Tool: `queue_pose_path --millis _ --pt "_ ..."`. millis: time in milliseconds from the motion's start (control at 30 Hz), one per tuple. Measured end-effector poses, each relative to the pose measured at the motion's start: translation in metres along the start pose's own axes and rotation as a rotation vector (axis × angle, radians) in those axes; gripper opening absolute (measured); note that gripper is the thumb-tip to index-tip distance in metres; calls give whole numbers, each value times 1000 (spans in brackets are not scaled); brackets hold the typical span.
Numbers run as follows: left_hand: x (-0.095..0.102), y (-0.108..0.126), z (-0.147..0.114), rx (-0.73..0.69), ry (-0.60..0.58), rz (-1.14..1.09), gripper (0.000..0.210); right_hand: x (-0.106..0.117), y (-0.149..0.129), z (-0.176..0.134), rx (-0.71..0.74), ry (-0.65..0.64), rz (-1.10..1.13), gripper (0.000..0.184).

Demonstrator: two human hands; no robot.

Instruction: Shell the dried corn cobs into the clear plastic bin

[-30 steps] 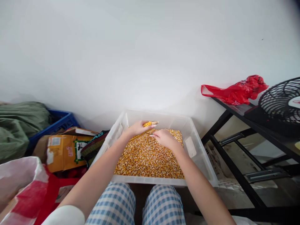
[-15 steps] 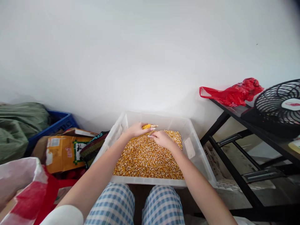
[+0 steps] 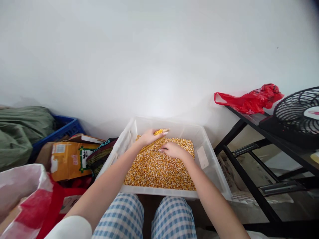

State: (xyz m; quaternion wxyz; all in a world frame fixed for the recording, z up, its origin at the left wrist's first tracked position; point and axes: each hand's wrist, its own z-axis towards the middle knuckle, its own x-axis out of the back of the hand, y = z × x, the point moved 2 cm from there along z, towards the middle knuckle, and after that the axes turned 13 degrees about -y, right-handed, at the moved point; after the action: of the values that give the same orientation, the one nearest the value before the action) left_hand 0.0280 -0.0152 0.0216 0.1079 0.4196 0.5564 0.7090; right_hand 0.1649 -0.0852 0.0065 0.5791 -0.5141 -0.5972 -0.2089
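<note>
My left hand is closed around a corn cob, whose yellow kernels and paler tip stick out past the fingers. Just below and to the right, my right hand is pinched shut on a thin dark rod-like tool; most of it is hidden in the fingers. The tool is apart from the cob. Both hands are over a translucent plastic bin, which holds a thick layer of loose corn kernels.
To the left are a red-and-white bag, an orange cardboard box, a dark mesh bag and a blue crate with green cloth. On the right, a black table carries a red plastic bag and a fan.
My right hand has drawn down and away from the cob, and the thin tool in it now shows. My left hand with the cob has shifted slightly right and up.
</note>
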Motion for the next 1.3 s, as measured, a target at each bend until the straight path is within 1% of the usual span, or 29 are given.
queue_pose_path --millis 33,100,200,267,400,533,667,767,833,900,967,1033,1133,1300 --pt "3 -3 1 6 33 -67 52 3 1 -2 -36 12 0 34" --pt "10 -11 3 38 77 -192 57 10 3 -6 -82 82 10 35" --pt "16 -21 7 76 74 -393 58 17 3 -9 -73 190 51 35" --pt "18 -25 9 78 39 -466 57 19 2 -9 -46 209 78 36" --pt "17 -26 8 102 -89 -584 63 20 0 -8 19 193 193 40" --pt "15 -24 6 141 -131 -647 66 18 -2 -6 62 183 321 42" --pt "15 -20 6 154 -198 -717 69 20 4 -5 17 175 353 43" --pt "18 -17 5 105 -209 -765 69 27 13 -9 -41 260 350 47" --pt "20 -17 5 89 -211 -766 69 31 14 -12 -43 337 352 47" --pt "20 -16 4 97 -221 -714 70 32 10 -13 -15 391 344 45" --pt "17 -15 3 112 -239 -622 70 31 4 -14 7 441 289 39" --pt "14 -13 2 130 -254 -539 71 29 -2 -14 -2 476 200 36" --pt "11 -9 1 157 -255 -498 72 29 -6 -16 -40 494 87 34" --pt "10 -6 1 160 -226 -509 68 29 -8 -18 -114 462 -7 37"
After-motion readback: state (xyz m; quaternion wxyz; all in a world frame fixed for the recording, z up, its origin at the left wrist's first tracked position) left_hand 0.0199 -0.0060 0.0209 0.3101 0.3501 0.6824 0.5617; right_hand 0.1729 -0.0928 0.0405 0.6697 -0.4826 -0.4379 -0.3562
